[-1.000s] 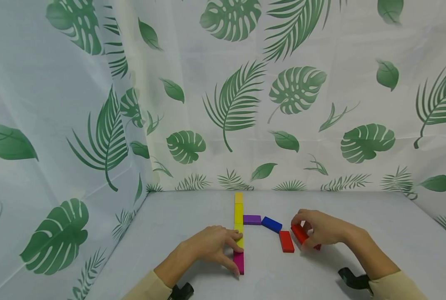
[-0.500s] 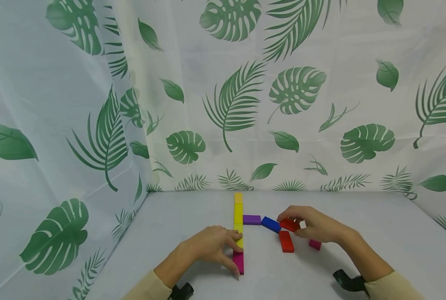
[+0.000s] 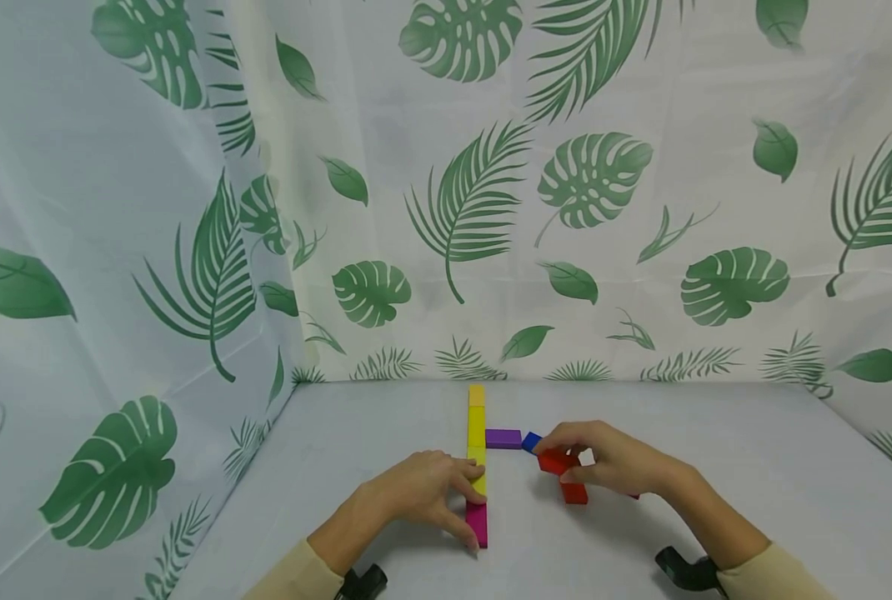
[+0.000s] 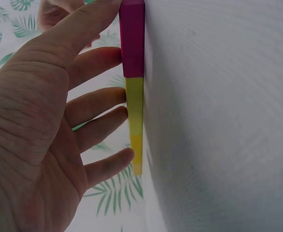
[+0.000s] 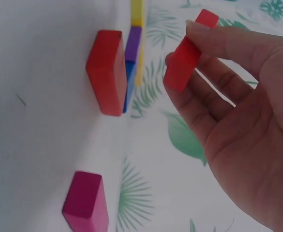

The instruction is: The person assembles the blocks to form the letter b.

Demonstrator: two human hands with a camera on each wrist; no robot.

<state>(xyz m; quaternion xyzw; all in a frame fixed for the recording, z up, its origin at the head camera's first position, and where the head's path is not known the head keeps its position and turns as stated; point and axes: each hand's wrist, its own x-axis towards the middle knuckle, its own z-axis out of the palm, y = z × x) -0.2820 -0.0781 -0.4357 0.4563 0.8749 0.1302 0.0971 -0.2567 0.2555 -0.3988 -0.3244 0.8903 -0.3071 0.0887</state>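
Observation:
My left hand (image 3: 431, 487) rests along a straight row of blocks, its thumb at the magenta block (image 3: 477, 529) and its extended fingertips against the yellow blocks (image 3: 477, 427). Pinched between the thumb and fingers of my right hand (image 3: 617, 457) is a red block (image 5: 182, 65), raised off the table. Below it lies another red block (image 5: 107, 75). A purple block (image 3: 503, 439) touches the row's right side, and a blue block (image 3: 531, 442) follows, partly hidden by my right fingers in the head view.
A second magenta block (image 5: 83, 198) lies on the table by my right hand, mostly hidden in the head view. White leaf-print curtains (image 3: 461, 250) enclose the back and left of the pale table (image 3: 378, 417). Black wrist devices (image 3: 686, 571) hang under both forearms.
My right hand has lifted the red block off the right side and carried it left, above the other red block and the blue one. My left hand has stayed still.

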